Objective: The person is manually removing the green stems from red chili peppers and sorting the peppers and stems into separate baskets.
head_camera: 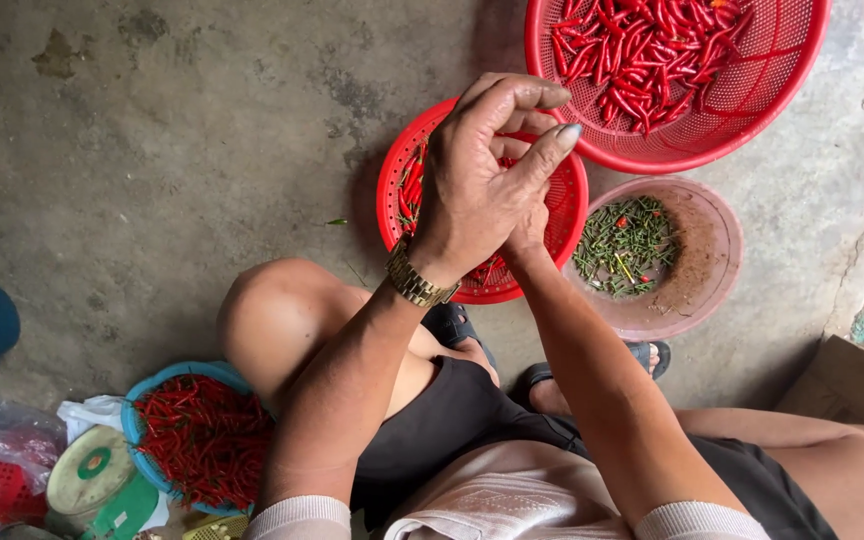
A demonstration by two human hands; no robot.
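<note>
While the left hand (477, 185) and right hand (527, 225) pinch together above the small red basket (397, 215), whatever they hold is hidden; chillies (411, 190) look light, slick, best held near the stem.

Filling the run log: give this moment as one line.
left hand over right hand, above small red basket | stems in brown bowl | chillies in large red basket

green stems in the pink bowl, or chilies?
Yes, stems: the pink bowl holds a pile of green stems with only a red bit or two, while the whole red chilies fill the large red basket.
</note>
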